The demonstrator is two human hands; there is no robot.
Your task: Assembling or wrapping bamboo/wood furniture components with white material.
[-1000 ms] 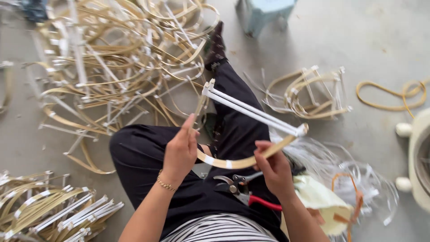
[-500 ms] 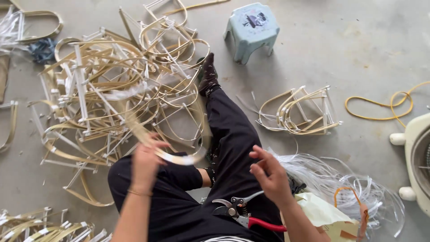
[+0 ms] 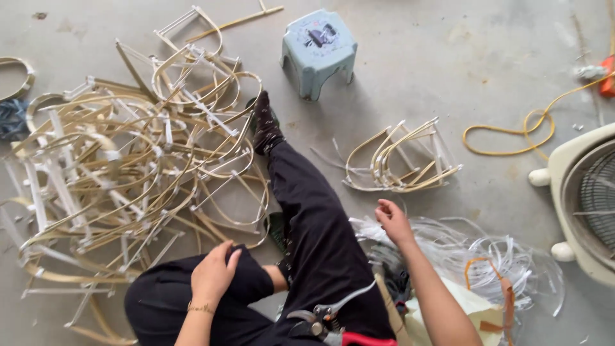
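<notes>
A grey concrete floor (image 3: 448, 77) carries one large heap of curved tan strips (image 3: 122, 166) left of the left hand (image 3: 214, 274), which rests empty on the knee. One smaller bundle (image 3: 400, 160) lies just beyond the empty, loosely spread right hand (image 3: 394, 221); one stool (image 3: 318, 50) stands farther off.

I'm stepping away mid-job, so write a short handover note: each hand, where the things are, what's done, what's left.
Left hand: empty, resting on the knee.
Right hand: open, no grip, over the white strips.
Cutters: on the lap.
Done, judging by layout: big heap of frames on the person's left.
Left, it seems: small bundle of frames ahead to the right.
</notes>
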